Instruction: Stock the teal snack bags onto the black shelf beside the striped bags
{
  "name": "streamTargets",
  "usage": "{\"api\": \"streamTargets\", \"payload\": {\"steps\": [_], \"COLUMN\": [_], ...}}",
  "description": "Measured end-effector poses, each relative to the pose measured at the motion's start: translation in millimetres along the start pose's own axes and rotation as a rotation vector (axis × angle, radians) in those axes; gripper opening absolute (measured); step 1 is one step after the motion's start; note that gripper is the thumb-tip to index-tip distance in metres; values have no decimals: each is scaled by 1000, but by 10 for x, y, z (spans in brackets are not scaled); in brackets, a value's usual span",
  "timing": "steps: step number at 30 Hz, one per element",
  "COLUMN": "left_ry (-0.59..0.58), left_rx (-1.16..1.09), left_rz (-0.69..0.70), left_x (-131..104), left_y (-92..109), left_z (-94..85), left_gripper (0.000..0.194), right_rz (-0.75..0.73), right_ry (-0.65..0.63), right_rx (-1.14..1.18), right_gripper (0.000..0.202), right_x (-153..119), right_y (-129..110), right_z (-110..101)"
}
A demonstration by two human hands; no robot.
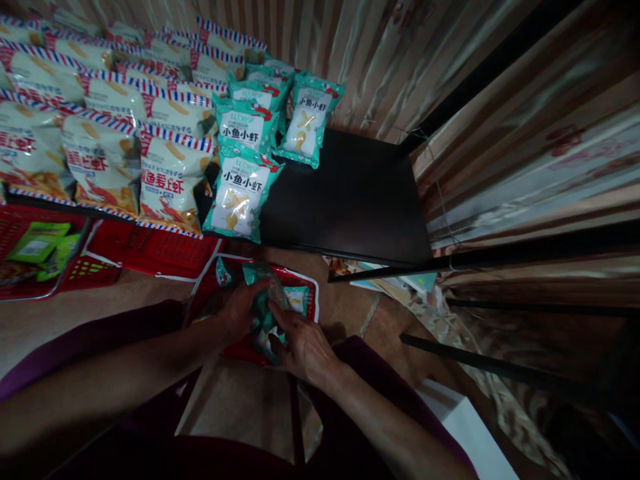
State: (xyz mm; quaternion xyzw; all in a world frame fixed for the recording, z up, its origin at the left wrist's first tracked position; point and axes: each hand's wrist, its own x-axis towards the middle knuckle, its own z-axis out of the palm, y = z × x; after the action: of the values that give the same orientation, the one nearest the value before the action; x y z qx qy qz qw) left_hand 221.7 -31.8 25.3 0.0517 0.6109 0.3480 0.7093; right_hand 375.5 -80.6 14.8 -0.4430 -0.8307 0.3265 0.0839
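My left hand (239, 313) and my right hand (305, 340) are over a red basket (314, 300) standing on the floor. Between them is a teal snack bag (263, 280), with the fingers of both hands closed on its sides. More teal snack bags lie in the basket, such as a small teal and white bag (297, 299) by its right side. Above, on the black shelf, a teal snack bag (240, 197) stands at the front edge, with several alike behind it. Another teal bag (309, 120) leans at the right end of that group.
Rows of white snack bags (173, 177) with striped edges fill the left of the black shelf (350, 200). At left are red baskets (150, 247), one holding green packets (40, 241). Dark metal bars (540, 250) and a curtain (520, 173) border the right. A white box (465, 427) stands lower right.
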Motion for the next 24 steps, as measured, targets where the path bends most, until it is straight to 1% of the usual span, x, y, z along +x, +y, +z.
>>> {"api": "streamTargets", "payload": {"steps": [3, 5, 6, 8, 10, 13, 15, 17, 19, 22, 24], "left_ry": [-45, -111, -144, -193, -216, -220, -251, -301, -346, -413, -423], "left_rx": [-29, -34, -33, -19, 11, 38, 31, 23, 27, 56, 88], "left_rz": [-110, -140, -134, -93, -81, -169, -240, -294, -344, -384, -368], "left_x": [47, 61, 65, 71, 76, 64, 36, -2, -39, -70, -72], "left_y": [-24, -38, -47, -70, -97, -117, -112, -100, -92, -96, -110], "left_z": [-15, -24, -30, -46, -64, -80, -84, -87, -89, -94, -99], "left_gripper": [17, 17, 19, 25, 29, 27, 25, 26, 28, 31, 31], "right_rz": [4, 37, 67, 168, 306, 483, 586, 674, 713, 728, 747], "right_ry": [-3, 59, 108, 218, 329, 491, 558, 548, 494, 429, 435], "right_rx": [119, 210, 253, 327, 414, 643, 850, 1033, 1160, 1277, 1297], "right_gripper": [51, 41, 36, 30, 28, 29, 36, 42, 43, 38, 35], "right_x": [-12, -14, -12, 1, 29, 91, 129, 152, 160, 161, 163], "right_y": [-22, -18, -7, 37, 108, 230, 289, 311, 301, 273, 272], "right_z": [-44, -96, -120, -152, -157, -133, -127, -145, -177, -212, -214]}}
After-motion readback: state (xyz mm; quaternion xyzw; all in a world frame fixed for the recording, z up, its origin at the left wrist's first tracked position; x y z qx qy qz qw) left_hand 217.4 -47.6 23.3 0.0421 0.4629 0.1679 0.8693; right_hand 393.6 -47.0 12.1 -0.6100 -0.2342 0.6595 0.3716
